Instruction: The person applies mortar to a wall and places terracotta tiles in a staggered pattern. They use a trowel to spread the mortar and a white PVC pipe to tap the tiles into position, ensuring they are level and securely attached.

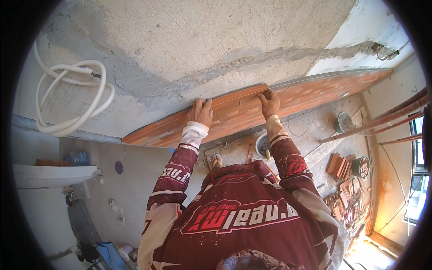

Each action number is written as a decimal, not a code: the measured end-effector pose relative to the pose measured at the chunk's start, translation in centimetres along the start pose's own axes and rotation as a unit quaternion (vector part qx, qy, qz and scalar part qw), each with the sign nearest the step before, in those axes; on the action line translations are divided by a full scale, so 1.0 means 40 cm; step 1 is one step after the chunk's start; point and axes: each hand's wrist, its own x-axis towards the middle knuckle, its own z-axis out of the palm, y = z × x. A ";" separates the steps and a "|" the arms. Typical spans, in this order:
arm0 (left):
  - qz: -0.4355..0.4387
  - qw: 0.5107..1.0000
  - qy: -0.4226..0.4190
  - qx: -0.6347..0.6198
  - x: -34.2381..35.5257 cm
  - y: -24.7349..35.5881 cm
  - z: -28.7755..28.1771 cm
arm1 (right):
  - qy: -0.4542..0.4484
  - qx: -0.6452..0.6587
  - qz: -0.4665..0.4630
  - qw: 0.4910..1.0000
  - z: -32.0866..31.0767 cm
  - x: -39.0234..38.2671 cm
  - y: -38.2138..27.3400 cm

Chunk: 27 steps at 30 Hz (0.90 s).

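A long, thin terracotta brick tile (239,96) lies along the top edge of the reddish brick-tile facing (310,93) on the wall in front of me. My left hand (200,112) is closed at its left end, with bent fingers over the upper edge. At the right end my right hand (270,103) pinches the tile between thumb and fingers. Bare rough plaster (189,40) rises above the tile, with a grey cement band along it. My palms hide part of the tiles below.
A coiled white hose (104,90) hangs at the left of the wall. On the floor are a mortar bucket (262,146), another bucket (344,122) and stacked brick tiles (339,166). Reddish poles (382,128) slant in from the right. A white ledge (54,176) juts out left.
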 end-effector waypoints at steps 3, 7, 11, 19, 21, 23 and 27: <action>-0.010 1.000 -0.010 -0.008 -0.008 -0.003 -0.010 | -0.007 -0.039 0.000 0.999 0.006 -0.009 -0.027; -0.027 0.999 0.024 -0.027 -0.028 0.002 -0.026 | -0.009 0.011 0.003 1.000 0.003 0.000 0.006; -0.087 0.984 0.122 -0.094 -0.106 -0.031 -0.019 | -0.009 0.062 0.009 0.998 0.008 -0.004 0.000; -0.317 0.911 0.139 -0.225 -0.247 -0.102 0.010 | -0.019 0.005 0.013 1.000 -0.005 -0.003 -0.018; -0.374 0.878 0.142 -0.261 -0.280 -0.151 0.048 | -0.016 0.019 0.012 1.000 0.000 -0.007 -0.024; -0.406 0.847 0.154 -0.306 -0.294 -0.186 0.080 | -0.017 0.019 0.002 1.000 -0.002 -0.004 -0.020; -0.508 0.618 0.147 -0.581 -0.319 -0.262 0.115 | -0.031 0.004 -0.002 1.000 0.004 -0.012 -0.041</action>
